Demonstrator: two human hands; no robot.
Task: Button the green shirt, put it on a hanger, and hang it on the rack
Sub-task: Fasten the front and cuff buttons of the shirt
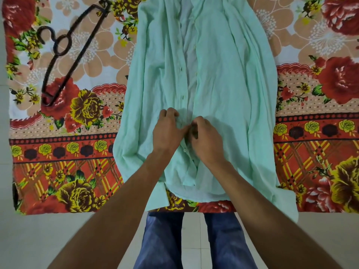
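Observation:
A pale green shirt (223,74) lies face up on a floral cloth, collar far from me, hem near me. Its front stands open from the upper part down to about my hands; one button below them looks fastened. My left hand (169,131) pinches the left front edge of the shirt. My right hand (206,138) pinches the right front edge, and the two hands meet at the placket low on the shirt. A dark hanger (64,55) lies flat on the cloth at the far left, apart from the shirt.
The floral cloth (68,152) covers the surface, with its near edge just above my legs in blue jeans (163,239). Pale tiled floor (48,239) lies in front of the cloth. The shirt's sleeves run down both sides, cuffs at the near edge.

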